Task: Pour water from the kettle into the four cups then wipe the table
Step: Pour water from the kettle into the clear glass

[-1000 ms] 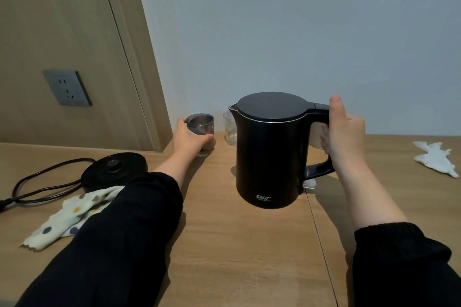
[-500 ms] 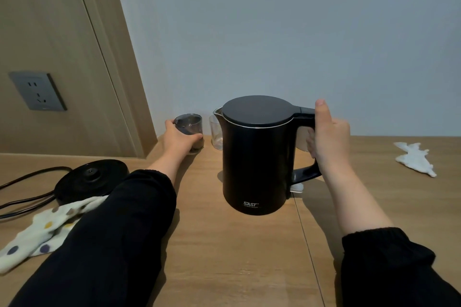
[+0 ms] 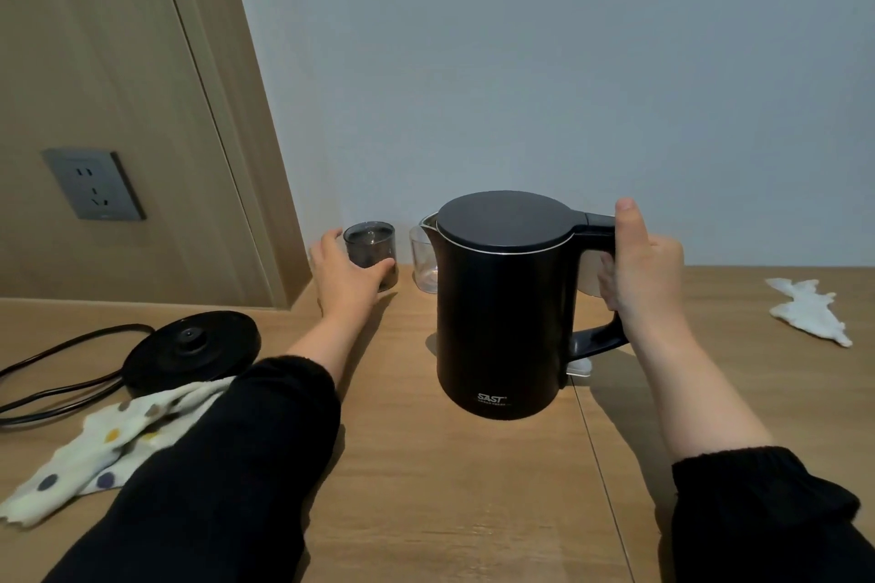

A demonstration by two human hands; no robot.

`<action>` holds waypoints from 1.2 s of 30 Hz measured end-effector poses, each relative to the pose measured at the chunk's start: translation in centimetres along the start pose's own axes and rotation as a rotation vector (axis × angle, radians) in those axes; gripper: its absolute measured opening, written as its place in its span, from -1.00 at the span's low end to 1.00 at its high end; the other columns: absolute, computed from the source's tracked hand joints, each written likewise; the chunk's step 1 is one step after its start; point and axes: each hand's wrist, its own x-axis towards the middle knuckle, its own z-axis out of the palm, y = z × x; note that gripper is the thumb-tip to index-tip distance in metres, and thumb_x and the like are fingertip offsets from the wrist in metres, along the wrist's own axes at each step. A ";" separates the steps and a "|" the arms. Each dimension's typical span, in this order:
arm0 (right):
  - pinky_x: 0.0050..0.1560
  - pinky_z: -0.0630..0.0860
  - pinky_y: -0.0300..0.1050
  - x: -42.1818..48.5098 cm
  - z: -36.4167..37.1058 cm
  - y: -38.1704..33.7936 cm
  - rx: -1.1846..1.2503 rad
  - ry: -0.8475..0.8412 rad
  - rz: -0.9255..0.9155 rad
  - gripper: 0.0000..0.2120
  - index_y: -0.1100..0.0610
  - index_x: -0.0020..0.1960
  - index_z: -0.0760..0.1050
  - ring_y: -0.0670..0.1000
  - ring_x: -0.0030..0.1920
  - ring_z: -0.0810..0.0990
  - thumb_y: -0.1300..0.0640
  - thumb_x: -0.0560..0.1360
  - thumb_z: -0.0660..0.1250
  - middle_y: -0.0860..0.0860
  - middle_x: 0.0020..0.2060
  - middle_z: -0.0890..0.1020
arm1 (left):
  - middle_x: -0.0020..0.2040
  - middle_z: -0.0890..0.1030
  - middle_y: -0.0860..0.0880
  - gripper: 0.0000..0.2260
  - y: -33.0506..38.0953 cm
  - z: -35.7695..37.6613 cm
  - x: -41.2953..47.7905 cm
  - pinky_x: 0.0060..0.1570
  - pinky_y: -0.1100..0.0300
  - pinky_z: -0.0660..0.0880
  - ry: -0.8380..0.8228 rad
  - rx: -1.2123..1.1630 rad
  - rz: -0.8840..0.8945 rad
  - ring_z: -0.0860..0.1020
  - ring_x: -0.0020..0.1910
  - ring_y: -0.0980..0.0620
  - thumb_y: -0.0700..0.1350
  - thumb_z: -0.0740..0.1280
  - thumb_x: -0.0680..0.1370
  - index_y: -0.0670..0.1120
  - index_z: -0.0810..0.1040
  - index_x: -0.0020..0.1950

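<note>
With the right hand (image 3: 644,270) clamped on the handle of the upright kettle (image 3: 502,312) at table (image 3: 473,511) centre and the left hand (image 3: 348,277) curled round the dark cup (image 3: 370,251) far left, pouring called for a slow tilt, spout over the rim.

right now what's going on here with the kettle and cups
A person holds the kettle by its handle in the right hand, upright and lifted off the table, not pouring. The left hand grips a dark cup near the wall, with a clear cup beside it. The power base and a spotted cloth lie on the left, a white cloth on the right.
</note>
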 end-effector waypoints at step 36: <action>-0.49 0.08 -0.22 0.4 -0.9 -0.2 0.005 0.064 0.040 -0.49 0.06 -0.35 0.15 0.02 -0.53 0.15 -0.39 0.24 0.15 0.06 -0.47 0.20 | 0.29 0.49 -0.06 -0.24 4.6 2.8 -5.0 0.18 -0.01 0.48 -0.237 -0.045 -0.044 0.49 0.23 -0.10 0.00 0.53 0.33 -0.01 0.23 0.43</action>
